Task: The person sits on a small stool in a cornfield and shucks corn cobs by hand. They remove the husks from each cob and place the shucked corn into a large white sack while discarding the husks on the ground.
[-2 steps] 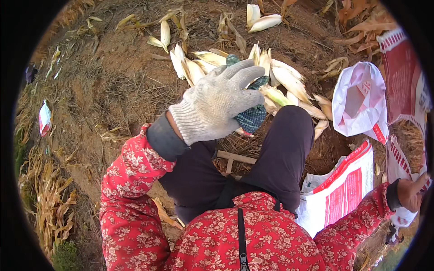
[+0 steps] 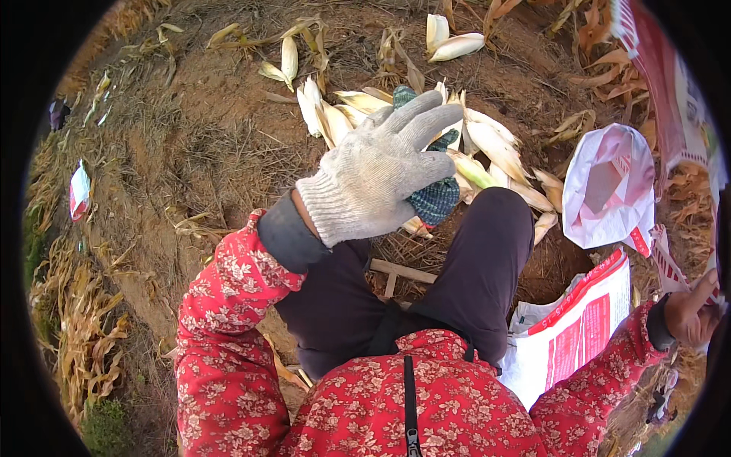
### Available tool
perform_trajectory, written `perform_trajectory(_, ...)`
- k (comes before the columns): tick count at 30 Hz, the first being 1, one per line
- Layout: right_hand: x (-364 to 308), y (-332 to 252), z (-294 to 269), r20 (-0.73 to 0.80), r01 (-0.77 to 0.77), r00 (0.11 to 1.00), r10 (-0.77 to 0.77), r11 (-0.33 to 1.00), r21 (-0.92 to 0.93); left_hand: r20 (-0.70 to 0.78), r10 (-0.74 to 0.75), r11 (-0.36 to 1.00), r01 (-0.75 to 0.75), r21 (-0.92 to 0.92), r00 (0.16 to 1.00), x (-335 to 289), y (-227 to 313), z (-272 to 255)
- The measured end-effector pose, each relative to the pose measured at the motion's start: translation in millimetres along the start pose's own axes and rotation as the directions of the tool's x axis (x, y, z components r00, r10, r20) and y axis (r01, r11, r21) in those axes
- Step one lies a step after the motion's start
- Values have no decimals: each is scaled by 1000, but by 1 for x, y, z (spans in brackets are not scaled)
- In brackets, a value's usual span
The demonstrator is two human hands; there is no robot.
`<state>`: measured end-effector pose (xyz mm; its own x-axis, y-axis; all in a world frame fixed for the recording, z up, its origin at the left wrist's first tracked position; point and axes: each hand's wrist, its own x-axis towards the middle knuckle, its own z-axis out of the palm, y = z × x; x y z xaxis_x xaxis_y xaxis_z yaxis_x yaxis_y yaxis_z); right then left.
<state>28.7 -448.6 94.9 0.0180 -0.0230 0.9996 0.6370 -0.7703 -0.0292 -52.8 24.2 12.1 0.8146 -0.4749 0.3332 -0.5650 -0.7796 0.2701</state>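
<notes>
My left hand (image 2: pixel 392 164), in a pale knit work glove, reaches over my knees with the fingers slightly bent. Under its palm is a dark green checked piece (image 2: pixel 435 202) that looks like a second glove; the hand hides most of it. My bare right hand (image 2: pixel 691 311) is at the far right rim, fingers closed on a red-and-white woven sack (image 2: pixel 659 84) that hangs upward along the edge. Beyond the left hand lie several ears of corn (image 2: pixel 495 145) in pale husks, heaped on the soil.
A white sack (image 2: pixel 575 186) stands open-mouthed right of my knee. Nearer lies a flat white-and-red sack (image 2: pixel 582 327). Loose corn (image 2: pixel 457 47) sits farther off, with dry stalks (image 2: pixel 91 350) at left. A piece of wood (image 2: pixel 403 268) shows between my legs.
The hanging sack has swung and folded toward the right rim, and my right hand has shifted slightly up. The whole view has moved a little; my left hand keeps its pose.
</notes>
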Motion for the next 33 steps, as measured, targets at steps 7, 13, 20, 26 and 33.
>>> perform_trajectory(7, -52, -87, 109, 582, -151, 813, 30, 975, 161, -217, -85, 990, 107, 91, 973, -4, -3, -12)
perform_trajectory(13, -78, -142, 140, 684, -286, 729, 12, 914, 289, -65, -160, 985, 163, 47, 985, -32, -21, -4)
perform_trajectory(20, -106, -83, 149, 675, -690, 572, 467, 719, 87, 262, -528, 579, 568, -584, 808, -55, -79, -50)
perform_trajectory(26, -17, 197, 48, 150, -787, 556, 818, 575, -223, -154, -980, 168, 112, -979, 126, -222, -262, -104)
perform_trajectory(33, 63, 229, -306, -554, -693, 693, 462, 213, -689, -98, -838, 107, 14, -994, -537, -457, -332, -91)
